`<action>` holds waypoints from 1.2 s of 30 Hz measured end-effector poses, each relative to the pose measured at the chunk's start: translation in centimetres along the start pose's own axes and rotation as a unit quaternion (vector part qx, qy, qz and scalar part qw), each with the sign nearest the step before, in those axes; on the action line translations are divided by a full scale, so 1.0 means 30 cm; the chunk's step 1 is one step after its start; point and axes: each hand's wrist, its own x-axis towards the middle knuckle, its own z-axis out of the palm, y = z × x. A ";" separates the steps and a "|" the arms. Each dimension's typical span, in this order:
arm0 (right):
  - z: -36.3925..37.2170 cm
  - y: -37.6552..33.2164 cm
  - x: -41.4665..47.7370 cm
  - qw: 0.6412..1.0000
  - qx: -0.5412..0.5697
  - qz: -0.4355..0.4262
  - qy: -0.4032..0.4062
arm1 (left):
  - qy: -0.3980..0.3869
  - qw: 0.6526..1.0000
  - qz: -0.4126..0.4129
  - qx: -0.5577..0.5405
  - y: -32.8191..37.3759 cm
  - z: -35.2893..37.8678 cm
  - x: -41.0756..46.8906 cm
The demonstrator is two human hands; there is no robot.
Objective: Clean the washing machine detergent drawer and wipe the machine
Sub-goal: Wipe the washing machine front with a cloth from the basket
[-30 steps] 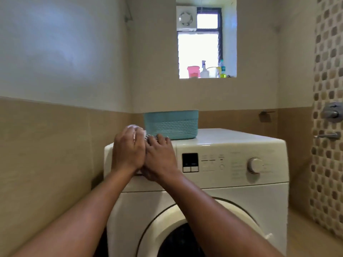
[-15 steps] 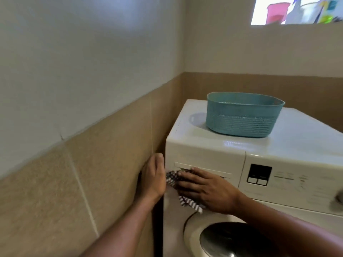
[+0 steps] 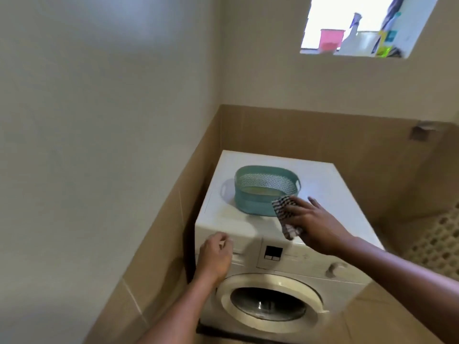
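A white front-loading washing machine stands in the corner of a tiled room. Its detergent drawer sits closed at the top left of the front panel. My left hand rests on the drawer front with fingers curled, nothing held that I can see. My right hand holds a black-and-white checked cloth over the front part of the machine's top, beside a teal basket.
The teal basket stands on the machine's top, towards the left. The round door is closed below the control panel, with a dial at the right. A window sill high up holds bottles and a pink cup. Tiled walls hem in the left and back.
My right hand has lifted the checked cloth from the drawer front up onto the machine's top. My left hand has moved from the machine's left side onto the drawer front. The view has risen.
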 end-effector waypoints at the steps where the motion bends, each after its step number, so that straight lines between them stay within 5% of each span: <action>1: -0.096 -0.024 -0.007 0.985 0.150 0.078 0.019 | -0.017 0.999 -0.010 -0.040 0.081 -0.003 -0.027; 4: -0.335 -0.072 -0.043 0.805 0.534 0.260 0.018 | -0.074 0.984 -0.035 -0.156 0.352 -0.021 -0.086; 8: -0.493 -0.131 -0.089 0.552 0.765 0.331 0.027 | -0.197 0.945 -0.073 -0.252 0.552 -0.017 -0.119; 12: -0.523 -0.175 -0.117 0.422 0.856 0.293 0.052 | -0.240 0.909 -0.107 -0.322 0.612 -0.012 -0.137; 15: -0.500 -0.159 -0.121 0.371 0.893 0.252 0.043 | -0.229 0.902 -0.100 -0.352 0.639 -0.020 -0.103; 17: -0.479 -0.137 -0.105 0.406 0.878 0.255 0.002 | -0.207 0.926 -0.087 -0.304 0.657 -0.022 -0.061; 19: -0.446 -0.110 -0.072 0.501 0.813 0.296 -0.018 | -0.188 0.943 -0.077 -0.262 0.669 -0.021 -0.004; 21: -0.402 -0.065 -0.030 0.553 0.756 0.348 0.003 | -0.183 0.949 -0.073 -0.245 0.669 -0.021 0.069; 25: -0.329 0.043 0.123 0.545 0.742 0.380 0.085 | -0.196 0.949 -0.082 -0.232 0.650 0.000 0.292; 27: -0.295 0.102 0.237 0.590 0.701 0.391 0.093 | -0.192 0.951 -0.086 -0.228 0.646 0.018 0.413; 31: -0.197 0.214 0.463 0.679 0.610 0.407 0.035 | -0.191 0.952 -0.116 -0.209 0.596 0.068 0.658; 36: 0.006 0.326 0.628 0.701 0.521 0.484 -0.043 | -0.215 0.947 -0.195 -0.136 0.465 0.134 0.881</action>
